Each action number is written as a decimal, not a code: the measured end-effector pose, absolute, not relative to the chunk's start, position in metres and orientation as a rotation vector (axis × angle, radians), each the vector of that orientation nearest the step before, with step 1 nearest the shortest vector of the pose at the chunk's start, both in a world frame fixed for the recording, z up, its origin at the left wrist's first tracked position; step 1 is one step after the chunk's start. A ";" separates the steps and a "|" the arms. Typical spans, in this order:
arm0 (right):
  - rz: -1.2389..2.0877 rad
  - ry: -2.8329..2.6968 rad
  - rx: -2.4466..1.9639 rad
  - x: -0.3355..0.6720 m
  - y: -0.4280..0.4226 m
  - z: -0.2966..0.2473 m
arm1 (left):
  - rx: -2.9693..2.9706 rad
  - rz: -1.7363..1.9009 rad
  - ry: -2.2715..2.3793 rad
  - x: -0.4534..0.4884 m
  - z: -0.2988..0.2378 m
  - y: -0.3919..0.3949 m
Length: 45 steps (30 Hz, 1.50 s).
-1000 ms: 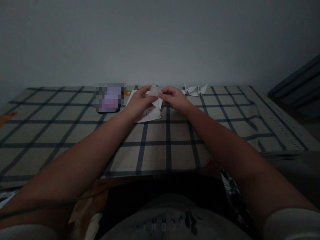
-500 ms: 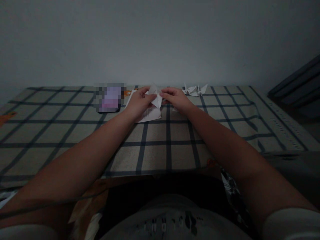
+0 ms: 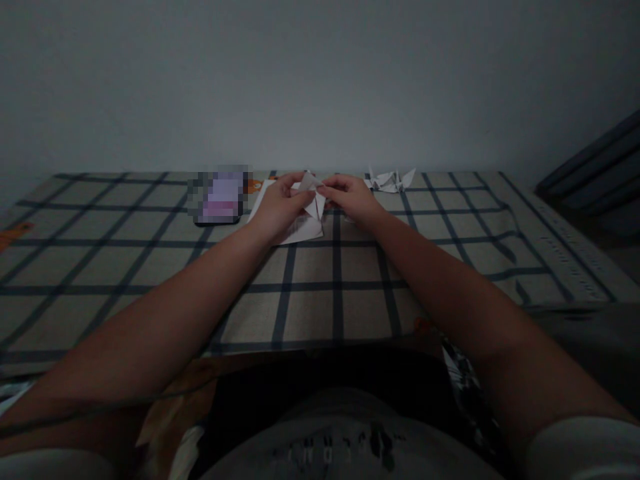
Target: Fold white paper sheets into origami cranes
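Between my two hands is a small piece of folded white paper (image 3: pixel 315 207), with a pointed flap standing up at its top. My left hand (image 3: pixel 280 203) pinches its left side between thumb and fingers. From the right, my right hand (image 3: pixel 353 195) pinches the same paper near its middle, the thumb and index finger close to the left thumb. Under the left hand and the folded piece lie flat white paper sheets (image 3: pixel 300 232) with faint print. Behind my right hand stand folded paper cranes (image 3: pixel 393 181), partly hidden by it.
A phone (image 3: pixel 223 197), partly pixelated, rests left of the papers. The table wears a checked cloth (image 3: pixel 310 307) with dark stripes and orange prints. A pale wall (image 3: pixel 320 80) rises directly behind the table, and a dark slatted object (image 3: pixel 595 160) is at the far right.
The upper flap of the folded paper has shifted slightly to the right and down between my fingers. Both hands keep nearly the same place and their grip.
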State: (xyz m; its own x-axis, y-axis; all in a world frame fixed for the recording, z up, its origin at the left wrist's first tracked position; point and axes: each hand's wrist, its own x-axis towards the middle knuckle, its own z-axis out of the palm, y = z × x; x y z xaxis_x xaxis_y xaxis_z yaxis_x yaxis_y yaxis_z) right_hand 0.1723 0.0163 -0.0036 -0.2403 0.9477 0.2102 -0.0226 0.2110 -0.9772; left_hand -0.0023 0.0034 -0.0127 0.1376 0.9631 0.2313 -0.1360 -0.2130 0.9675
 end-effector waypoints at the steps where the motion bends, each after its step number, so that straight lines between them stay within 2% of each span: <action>1: 1.216 -1.480 -0.921 0.172 0.016 -0.004 | 1.345 1.307 0.886 -0.002 -0.013 0.004; 45: 1.116 -1.567 -0.856 0.173 0.018 -0.009 | 1.315 1.271 0.928 -0.002 -0.008 0.000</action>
State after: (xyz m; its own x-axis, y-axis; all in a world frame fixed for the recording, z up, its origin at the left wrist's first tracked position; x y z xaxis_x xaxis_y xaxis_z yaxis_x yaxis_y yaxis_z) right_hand 0.1730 0.0180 -0.0094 -0.2602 0.9128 0.3148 0.0010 0.3263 -0.9453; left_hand -0.0016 -0.0004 -0.0077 0.1392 0.9738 0.1801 -0.1256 -0.1630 0.9786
